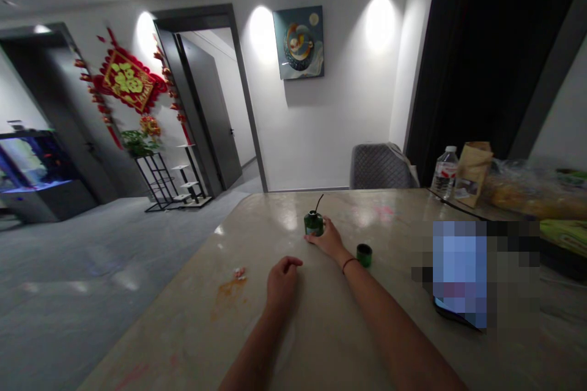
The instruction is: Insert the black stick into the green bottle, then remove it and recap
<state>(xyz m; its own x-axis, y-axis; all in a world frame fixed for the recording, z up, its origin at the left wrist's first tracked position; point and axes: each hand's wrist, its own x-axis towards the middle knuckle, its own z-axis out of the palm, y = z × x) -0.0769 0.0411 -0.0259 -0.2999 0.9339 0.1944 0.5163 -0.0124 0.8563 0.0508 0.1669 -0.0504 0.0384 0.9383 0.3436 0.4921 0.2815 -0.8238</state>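
My right hand (328, 238) is wrapped round the right side of a small dark green bottle (312, 225), which stands upright on the table. A thin black stick (320, 203) slants up from the bottle's top; whether it sits inside the mouth is hard to make out. To the right of my right wrist, which has a thin red cord on it, a green cap-like cup (364, 255) stands on the tabletop. My left hand (283, 279) rests on the table nearer to me, fingers curled in, with nothing seen in them.
The pale glossy table (321, 330) carries an orange stain (229, 293) and a small crumpled bit (239, 273) at left. A phone-like device (458, 311), partly blurred out, stands at right. Behind it are a water bottle (444, 172), a paper bag (474, 174) and plastic-wrapped goods (523, 189).
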